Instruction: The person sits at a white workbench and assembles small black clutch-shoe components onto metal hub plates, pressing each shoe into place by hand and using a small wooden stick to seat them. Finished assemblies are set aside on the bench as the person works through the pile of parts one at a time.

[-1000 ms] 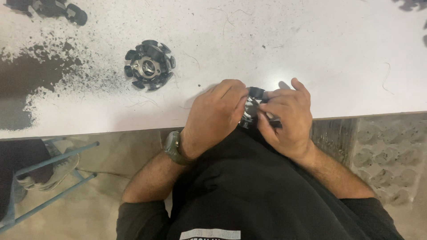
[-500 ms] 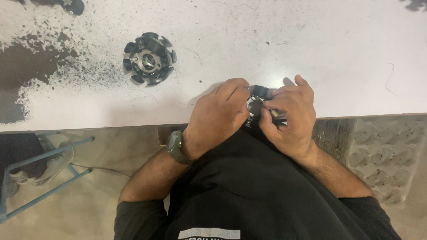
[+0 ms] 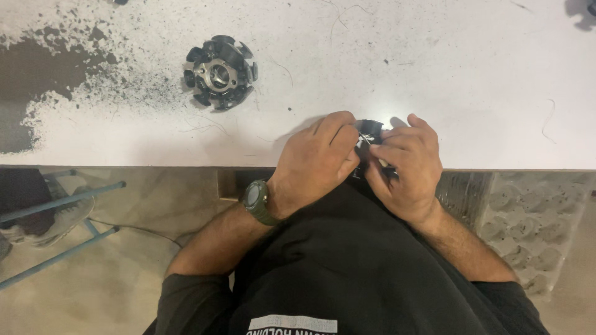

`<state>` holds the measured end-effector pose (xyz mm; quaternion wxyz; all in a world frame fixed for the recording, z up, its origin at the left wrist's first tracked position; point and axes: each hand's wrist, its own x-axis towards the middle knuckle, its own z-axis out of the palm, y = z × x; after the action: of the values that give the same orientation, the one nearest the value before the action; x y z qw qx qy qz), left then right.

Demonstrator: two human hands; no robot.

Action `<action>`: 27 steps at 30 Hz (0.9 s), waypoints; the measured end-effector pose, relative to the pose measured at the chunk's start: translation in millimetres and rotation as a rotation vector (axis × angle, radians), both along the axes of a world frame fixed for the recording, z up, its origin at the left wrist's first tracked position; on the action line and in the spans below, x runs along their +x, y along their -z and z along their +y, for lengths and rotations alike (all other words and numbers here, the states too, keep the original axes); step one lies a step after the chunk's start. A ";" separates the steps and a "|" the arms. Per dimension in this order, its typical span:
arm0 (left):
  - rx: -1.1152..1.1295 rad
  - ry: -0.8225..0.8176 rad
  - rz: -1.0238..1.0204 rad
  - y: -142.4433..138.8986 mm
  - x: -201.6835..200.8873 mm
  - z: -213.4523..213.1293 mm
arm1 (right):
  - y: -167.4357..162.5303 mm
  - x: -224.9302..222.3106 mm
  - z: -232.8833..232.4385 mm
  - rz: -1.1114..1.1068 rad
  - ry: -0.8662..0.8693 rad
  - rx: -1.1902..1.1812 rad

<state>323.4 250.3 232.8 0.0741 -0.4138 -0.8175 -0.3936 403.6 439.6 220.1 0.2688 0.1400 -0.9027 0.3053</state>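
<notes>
My left hand [image 3: 316,158] and my right hand [image 3: 403,164] are together at the near edge of the white table [image 3: 434,68], both closed on one small black-and-metal part [image 3: 370,131]. Only the part's top shows between my fingertips; the rest is hidden by my fingers. The part sits just above the table edge, directly in front of my body. A dark watch [image 3: 257,200] is on my left wrist, below the table line.

A second black roller wheel with a metal hub [image 3: 220,72] lies flat on the table, well apart from my hands, to the upper left. Left of it, the white surface is worn through to a dark patch [image 3: 43,80] with speckled margins. The table surface to the right of my hands is bare white. Below the table edge on the left, blue metal bars [image 3: 59,201] stand over the floor.
</notes>
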 end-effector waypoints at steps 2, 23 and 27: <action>-0.012 0.010 -0.017 -2.4 -1.5 0.9 | 3.2 -0.6 0.7 -0.002 0.014 0.038; -0.211 0.105 0.148 -49.5 -49.6 -35.8 | -10.2 0.6 50.6 0.022 0.258 -0.227; -0.218 0.147 -0.026 -33.5 -25.4 -10.8 | -12.1 10.0 40.2 -0.025 0.232 -0.232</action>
<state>298.0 239.5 266.3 -0.0109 -0.4733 -0.8237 -0.3121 413.6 479.8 232.1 0.3053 -0.0012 -0.8748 0.3761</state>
